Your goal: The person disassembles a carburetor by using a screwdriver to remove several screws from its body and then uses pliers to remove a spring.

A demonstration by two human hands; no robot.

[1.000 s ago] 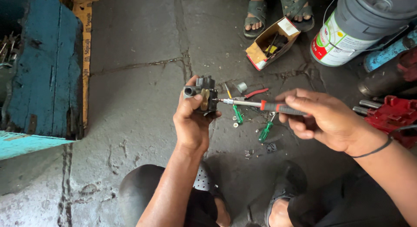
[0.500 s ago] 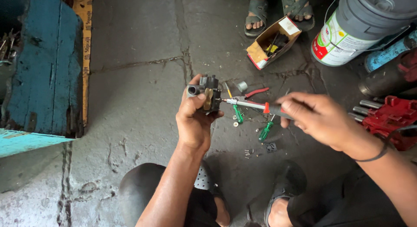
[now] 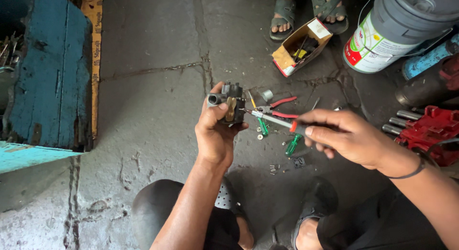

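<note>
My left hand grips a small dark metal part with a round port and a brass piece on its face, held up over the concrete floor. My right hand holds a screwdriver by its red and black handle; its metal shaft points left and the tip rests against the brass piece. Below them on the floor lie red-handled pliers, a green-handled screwdriver, a small silver cap and several loose screws and washers.
An open cardboard box of small parts sits ahead, beside another person's sandalled feet. A large grey and white bucket stands at the right, a red tool below it. A blue wooden crate fills the left.
My right hand has shifted its grip back along the screwdriver handle while the tip stays at the part. The left hand holds the part almost still.
</note>
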